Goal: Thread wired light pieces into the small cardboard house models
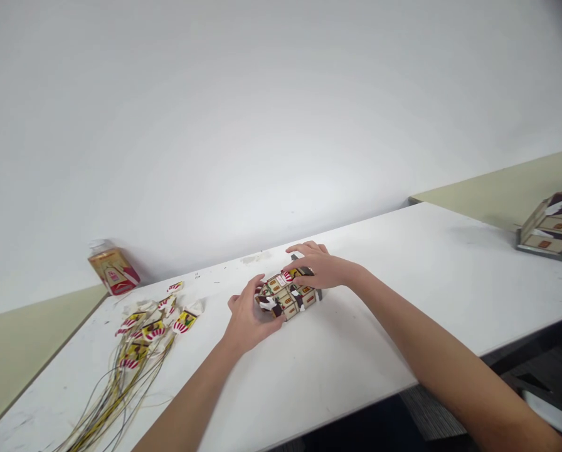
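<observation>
A small model house [288, 296] with cream walls, dark roof parts and white patches lies on its side on the white table. My left hand [249, 317] grips its left end, thumb along the near edge and fingers behind. From above, my right hand [316, 267] holds the right end, near a small red-and-white striped piece [288, 275] on the house. Whether that piece is fixed there I cannot tell. My fingers partly hide the far side of the house.
Several yellow pieces with red-and-white stripes [153, 329] lie at the left, trailing long thin wires [116, 402]. A bottle of amber liquid [115, 269] stands at the back left against the wall. Another model house [551, 229] is at the right edge. The table's front edge [337, 411] runs below my arms.
</observation>
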Tool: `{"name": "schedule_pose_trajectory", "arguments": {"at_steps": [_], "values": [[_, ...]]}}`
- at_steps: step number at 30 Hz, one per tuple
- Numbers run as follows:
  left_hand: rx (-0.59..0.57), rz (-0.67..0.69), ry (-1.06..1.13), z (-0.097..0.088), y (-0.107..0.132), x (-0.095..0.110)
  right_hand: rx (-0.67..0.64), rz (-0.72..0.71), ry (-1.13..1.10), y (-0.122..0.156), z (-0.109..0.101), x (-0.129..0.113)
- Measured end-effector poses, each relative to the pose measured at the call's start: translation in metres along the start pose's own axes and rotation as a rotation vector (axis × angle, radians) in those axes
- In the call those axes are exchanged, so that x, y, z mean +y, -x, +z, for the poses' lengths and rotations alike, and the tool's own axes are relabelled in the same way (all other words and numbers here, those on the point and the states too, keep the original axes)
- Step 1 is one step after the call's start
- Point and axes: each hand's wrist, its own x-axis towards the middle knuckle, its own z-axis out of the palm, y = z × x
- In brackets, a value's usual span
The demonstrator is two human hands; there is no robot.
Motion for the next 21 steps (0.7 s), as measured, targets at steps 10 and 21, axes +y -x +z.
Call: {"name": "schedule_pose_trajectory", "arguments": {"at_steps": [10,21], "values": [[0.044,0.04,-0.028,0.002,0.001,-0.005,0.317,0.158,-0.378,-0.006,0.003,0.011],[0.164,0.16,-0.138,0.005,0.003,-0.009,0.148,0.409,-0.58,-0.009,0.007,0.007]]}}
